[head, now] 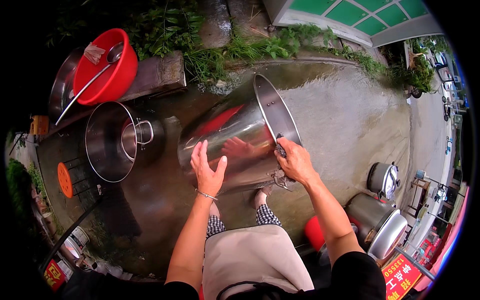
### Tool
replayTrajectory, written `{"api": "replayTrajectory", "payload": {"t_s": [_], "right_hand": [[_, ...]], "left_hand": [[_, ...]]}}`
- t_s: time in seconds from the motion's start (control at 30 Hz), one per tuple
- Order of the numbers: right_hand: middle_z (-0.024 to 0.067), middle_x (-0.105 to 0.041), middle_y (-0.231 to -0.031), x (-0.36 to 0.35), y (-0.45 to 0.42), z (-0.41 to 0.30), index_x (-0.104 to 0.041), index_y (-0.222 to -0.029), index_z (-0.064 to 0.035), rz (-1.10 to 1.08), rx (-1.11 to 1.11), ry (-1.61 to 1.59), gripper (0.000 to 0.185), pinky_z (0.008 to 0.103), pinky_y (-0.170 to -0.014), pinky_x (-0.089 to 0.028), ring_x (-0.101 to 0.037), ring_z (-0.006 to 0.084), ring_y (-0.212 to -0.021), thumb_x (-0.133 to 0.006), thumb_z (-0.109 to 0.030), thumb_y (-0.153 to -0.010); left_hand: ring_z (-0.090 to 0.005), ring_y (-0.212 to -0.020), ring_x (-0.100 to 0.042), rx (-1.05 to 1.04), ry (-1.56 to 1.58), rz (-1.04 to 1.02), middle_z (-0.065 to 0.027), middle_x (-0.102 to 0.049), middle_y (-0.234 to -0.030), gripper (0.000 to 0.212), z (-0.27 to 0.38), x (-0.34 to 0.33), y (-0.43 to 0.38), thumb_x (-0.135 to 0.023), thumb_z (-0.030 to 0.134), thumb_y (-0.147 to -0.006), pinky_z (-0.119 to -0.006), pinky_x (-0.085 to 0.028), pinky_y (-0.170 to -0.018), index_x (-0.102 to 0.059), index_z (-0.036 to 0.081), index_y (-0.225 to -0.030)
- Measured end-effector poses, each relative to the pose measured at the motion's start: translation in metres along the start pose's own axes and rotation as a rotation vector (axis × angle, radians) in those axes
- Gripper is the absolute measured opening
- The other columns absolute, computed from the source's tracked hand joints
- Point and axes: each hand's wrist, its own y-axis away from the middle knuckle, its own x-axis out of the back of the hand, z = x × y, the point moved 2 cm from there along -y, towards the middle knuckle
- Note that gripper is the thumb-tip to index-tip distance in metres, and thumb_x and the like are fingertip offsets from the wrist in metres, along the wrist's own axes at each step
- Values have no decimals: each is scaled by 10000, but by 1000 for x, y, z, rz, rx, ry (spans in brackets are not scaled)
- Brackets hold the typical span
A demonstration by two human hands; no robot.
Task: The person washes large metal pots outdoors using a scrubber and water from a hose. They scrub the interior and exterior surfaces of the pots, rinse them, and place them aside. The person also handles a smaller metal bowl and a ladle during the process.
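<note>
A large stainless steel stockpot (232,127) lies tilted on its side before me, its mouth towards the upper right. My right hand (294,157) grips a steel wool scourer (280,147) against the pot's rim, just above a wire side handle (281,182). My left hand (208,168) is held with fingers spread beside the pot's lower wall, near its base end; whether it touches the metal cannot be told. The pot's wall mirrors a hand and red shapes. The far side and the base of the pot are hidden.
Left stands another steel pot (108,146), near an orange perforated disc (65,180). A red basin (125,71) with a long-handled ladle (84,92) rests by a stone block (168,71). More pots (369,217) stand at right on wet concrete. A black hose (67,232) runs lower left.
</note>
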Motion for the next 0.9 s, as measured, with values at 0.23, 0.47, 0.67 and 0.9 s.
{"api": "replayTrajectory", "payload": {"t_s": [0.23, 0.47, 0.67, 0.9], "right_hand": [[145, -642, -1031, -113, 55, -135, -562, -1081, -112, -297, 227, -362, 246, 493, -777, -497, -625, 387, -951, -613, -266, -896], [126, -627, -1091, -138, 13, -24, -495, -1210, -136, 9, 34, -174, 432, 466, -828, -499, -599, 345, -1025, -690, -212, -831], [75, -547, -1190, -144, -15, 3, -524, -1223, -256, 164, 43, 245, 501, 457, -777, -527, -564, 328, -1026, -688, -112, -772], [72, -630, -1116, -191, -18, -21, -520, -1182, -236, 83, 139, 37, 483, 459, -732, -517, -642, 348, -904, -609, -34, -752]], "left_hand": [[-310, -1258, -488, 202, 296, 104, -185, -480, -1387, 635, -23, 41, -19, -568, -36, -811, -386, -368, -1074, -418, 46, -1422], [-189, -1074, -602, 402, 73, 213, -115, -637, -1188, 473, -159, 133, 40, -508, -73, -867, -300, -440, -960, -516, 0, -1334], [-81, -692, -503, 496, 85, 281, 26, -559, -775, 177, -254, 170, 75, -564, 7, -905, -260, -450, -672, -613, -15, -1073], [-88, -830, -568, 682, 159, 202, -12, -649, -915, 286, -299, 193, 81, -601, 59, -909, -264, -465, -783, -612, -10, -1187]]}}
